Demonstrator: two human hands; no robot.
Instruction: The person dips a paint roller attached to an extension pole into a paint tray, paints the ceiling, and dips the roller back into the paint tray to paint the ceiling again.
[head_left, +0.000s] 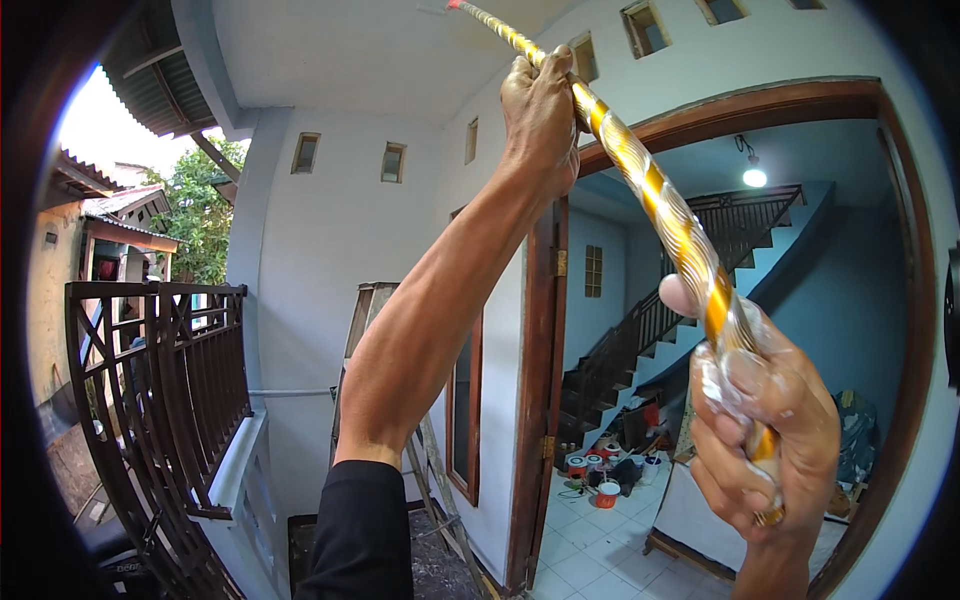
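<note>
A long pole with a gold and silver spiral pattern (655, 190) runs slantwise from the lower right up toward the ceiling. My left hand (540, 115) is raised and wrapped round its upper part, the arm stretched out in a black sleeve. Near the lower end, my right hand (765, 420) is closed round the pole, its thumb lying along the shaft. White smears, like paint, mark the right fingers and the shaft there. The pole's far end is reddish and reaches the top edge of the view; whatever it carries beyond that is out of sight.
A wooden door frame (540, 400) opens onto a blue room with a staircase (690, 270) and a lit bulb (754, 178). Paint buckets (607, 494) and clutter stand on its tiled floor. A ladder (440, 500) leans behind my left arm. Dark metal railing (165, 390) lines the left.
</note>
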